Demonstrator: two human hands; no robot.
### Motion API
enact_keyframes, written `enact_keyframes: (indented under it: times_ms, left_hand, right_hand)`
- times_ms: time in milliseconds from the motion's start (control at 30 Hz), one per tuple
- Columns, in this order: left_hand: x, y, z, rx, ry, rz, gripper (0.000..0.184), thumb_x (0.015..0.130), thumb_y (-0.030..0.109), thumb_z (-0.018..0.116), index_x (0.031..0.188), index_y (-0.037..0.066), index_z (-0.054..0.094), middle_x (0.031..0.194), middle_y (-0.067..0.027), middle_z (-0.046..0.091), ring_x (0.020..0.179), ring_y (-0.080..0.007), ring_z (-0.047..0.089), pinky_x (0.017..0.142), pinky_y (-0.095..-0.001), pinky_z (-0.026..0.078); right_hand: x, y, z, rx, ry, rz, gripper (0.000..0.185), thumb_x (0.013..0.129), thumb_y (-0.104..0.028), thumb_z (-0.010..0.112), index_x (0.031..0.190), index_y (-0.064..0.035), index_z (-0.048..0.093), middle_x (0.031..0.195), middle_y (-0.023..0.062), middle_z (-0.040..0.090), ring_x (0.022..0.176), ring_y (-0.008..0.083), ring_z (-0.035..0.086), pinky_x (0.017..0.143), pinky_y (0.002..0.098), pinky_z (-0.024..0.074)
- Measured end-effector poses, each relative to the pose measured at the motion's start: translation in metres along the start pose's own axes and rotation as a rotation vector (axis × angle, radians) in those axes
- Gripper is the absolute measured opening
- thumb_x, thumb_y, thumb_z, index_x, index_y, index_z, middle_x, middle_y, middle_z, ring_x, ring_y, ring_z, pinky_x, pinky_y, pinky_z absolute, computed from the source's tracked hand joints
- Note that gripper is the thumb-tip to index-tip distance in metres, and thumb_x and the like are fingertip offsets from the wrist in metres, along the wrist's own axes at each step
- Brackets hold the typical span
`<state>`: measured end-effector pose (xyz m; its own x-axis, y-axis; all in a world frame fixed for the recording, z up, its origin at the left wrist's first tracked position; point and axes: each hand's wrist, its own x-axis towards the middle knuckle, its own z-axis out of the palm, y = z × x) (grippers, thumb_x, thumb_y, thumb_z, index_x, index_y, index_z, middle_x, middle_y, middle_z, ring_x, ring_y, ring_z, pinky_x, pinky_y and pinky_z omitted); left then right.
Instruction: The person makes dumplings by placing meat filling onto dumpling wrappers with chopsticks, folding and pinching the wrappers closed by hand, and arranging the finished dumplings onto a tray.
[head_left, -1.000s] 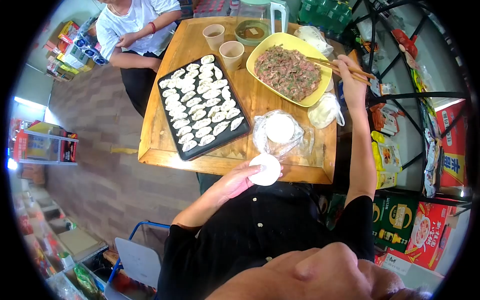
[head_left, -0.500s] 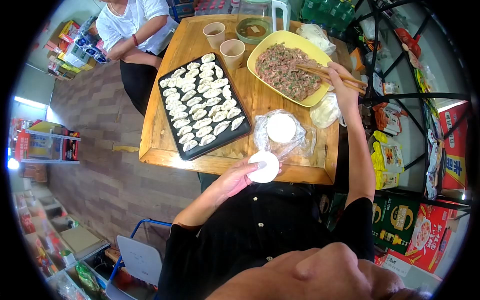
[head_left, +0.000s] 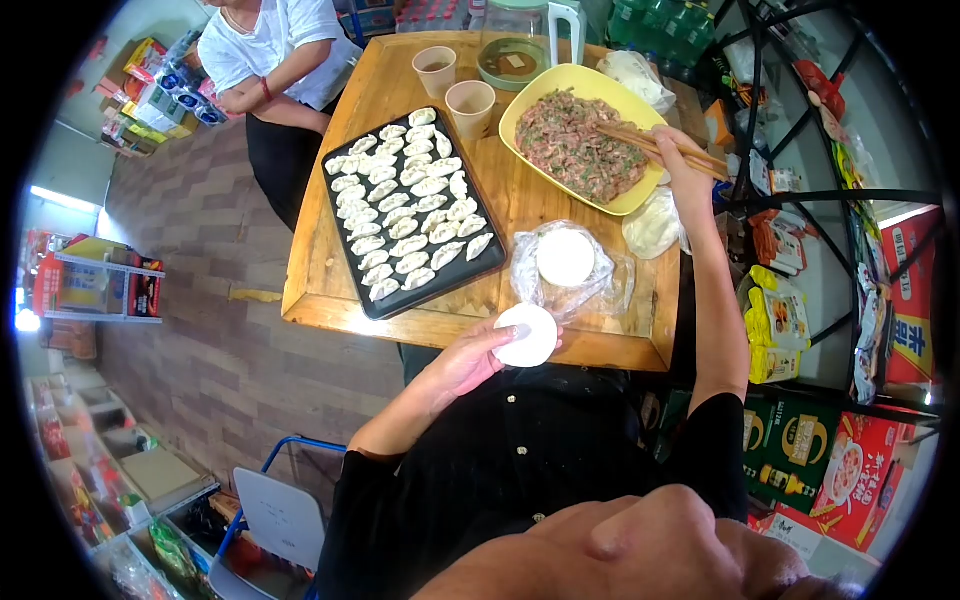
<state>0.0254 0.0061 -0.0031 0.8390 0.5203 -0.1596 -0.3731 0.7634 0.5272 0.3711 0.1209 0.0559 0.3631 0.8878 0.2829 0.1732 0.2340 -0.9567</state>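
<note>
A round white dumpling wrapper [head_left: 532, 340] lies in my left hand [head_left: 474, 358], the thumb pressed on top of it, just off the table's near edge. My right hand [head_left: 686, 172] grips a pair of wooden chopsticks [head_left: 640, 140], whose tips are in the meat filling [head_left: 575, 145]. That filling, pink with green flecks, sits in a yellow bowl [head_left: 520, 163]. Between my hands a stack of white wrappers [head_left: 565, 257] rests on clear plastic [head_left: 524, 268]. To the left, several folded dumplings [head_left: 404, 227] are laid in rows on a black tray [head_left: 425, 296].
Two paper cups [head_left: 470, 108] and a glass jug [head_left: 512, 60] stand toward the back of the wooden table [head_left: 305, 283]. A plastic bag [head_left: 652, 223] lies beside the bowl. Across the table's left corner sits a person [head_left: 275, 60]. Metal shelving [head_left: 835, 195] runs along the right.
The chopsticks have tilted slightly, and their tips stay in the filling. My left hand keeps the wrapper in almost the same place. The whole view has shifted a little.
</note>
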Motion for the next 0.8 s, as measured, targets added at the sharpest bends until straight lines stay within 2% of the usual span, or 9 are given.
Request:
enact_keyframes:
  times_ms: [100, 200, 367, 467, 533, 567, 667, 800]
  left_hand:
    - [0.001, 0.000, 0.000, -0.010, 0.005, 0.000, 0.050, 0.094, 0.017, 0.054, 0.133, -0.011, 0.040, 0.131, -0.0236, 0.054, 0.124, -0.0305, 0.052, 0.109, -0.0378, 0.038]
    - [0.002, -0.001, -0.001, -0.025, 0.012, -0.002, 0.051, 0.094, 0.017, 0.054, 0.134, -0.011, 0.040, 0.131, -0.0239, 0.053, 0.124, -0.0309, 0.052, 0.110, -0.0380, 0.037]
    - [0.004, -0.001, -0.001, -0.051, 0.007, -0.016, 0.053, 0.093, 0.016, 0.056, 0.135, -0.010, 0.037, 0.131, -0.0246, 0.053, 0.124, -0.0314, 0.052, 0.110, -0.0382, 0.038]
    - [0.006, 0.000, 0.001, -0.049, 0.014, -0.012, 0.054, 0.095, 0.019, 0.053, 0.136, -0.010, 0.035, 0.132, -0.0255, 0.052, 0.125, -0.0320, 0.052, 0.110, -0.0383, 0.038]
    - [0.010, 0.000, -0.001, -0.010, -0.011, -0.005, 0.062, 0.100, 0.040, 0.038, 0.140, -0.006, 0.033, 0.135, -0.0267, 0.048, 0.128, -0.0346, 0.048, 0.112, -0.0417, 0.034]
    - [0.012, 0.002, 0.002, -0.012, -0.006, -0.005, 0.062, 0.100, 0.040, 0.038, 0.140, -0.006, 0.033, 0.135, -0.0267, 0.048, 0.128, -0.0346, 0.048, 0.112, -0.0417, 0.034]
    - [0.019, 0.019, 0.024, -0.061, 0.069, 0.065, 0.078, 0.099, 0.058, 0.015, 0.145, -0.004, 0.027, 0.141, -0.0261, 0.043, 0.133, -0.0365, 0.041, 0.114, -0.0429, 0.029]
    - [0.031, 0.037, 0.033, -0.306, -0.067, 0.064, 0.085, 0.098, 0.061, 0.013, 0.144, -0.008, 0.027, 0.142, -0.0289, 0.039, 0.134, -0.0390, 0.038, 0.116, -0.0444, 0.023]
  right_hand:
    - [-0.012, -0.016, -0.002, 0.046, -0.024, 0.062, 0.027, 0.094, -0.011, 0.059, 0.113, 0.0083, 0.060, 0.108, 0.0149, 0.063, 0.099, 0.0202, 0.065, 0.086, 0.0311, 0.0553]
    - [-0.023, -0.035, -0.008, 0.031, 0.003, 0.030, 0.026, 0.095, -0.011, 0.057, 0.113, 0.0078, 0.059, 0.107, 0.0150, 0.063, 0.099, 0.0207, 0.065, 0.087, 0.0313, 0.0550]
    - [-0.013, -0.014, -0.026, -0.024, 0.044, -0.049, 0.026, 0.096, -0.013, 0.055, 0.112, 0.0071, 0.060, 0.107, 0.0158, 0.064, 0.100, 0.0211, 0.065, 0.089, 0.0314, 0.0540]
    - [-0.013, -0.004, -0.024, 0.043, 0.053, 0.036, 0.025, 0.095, -0.013, 0.058, 0.111, 0.0067, 0.060, 0.107, 0.0140, 0.063, 0.098, 0.0201, 0.065, 0.086, 0.0320, 0.0553]
    - [-0.019, -0.012, -0.021, 0.154, 0.046, 0.111, 0.026, 0.095, -0.013, 0.057, 0.113, 0.0063, 0.059, 0.107, 0.0136, 0.063, 0.100, 0.0209, 0.064, 0.087, 0.0339, 0.0548]
    - [-0.022, -0.016, -0.021, 0.156, 0.043, 0.116, 0.026, 0.095, -0.013, 0.057, 0.113, 0.0063, 0.059, 0.107, 0.0136, 0.063, 0.100, 0.0209, 0.064, 0.087, 0.0339, 0.0548]
    - [-0.035, -0.025, -0.028, 0.346, 0.016, 0.105, 0.026, 0.097, -0.011, 0.053, 0.117, 0.0060, 0.055, 0.110, 0.0158, 0.062, 0.103, 0.0248, 0.063, 0.092, 0.0373, 0.0524]
    - [-0.080, -0.057, -0.030, 0.420, -0.084, 0.083, 0.028, 0.098, -0.010, 0.047, 0.122, 0.0038, 0.051, 0.115, 0.0197, 0.061, 0.108, 0.0291, 0.062, 0.091, 0.0368, 0.0525]
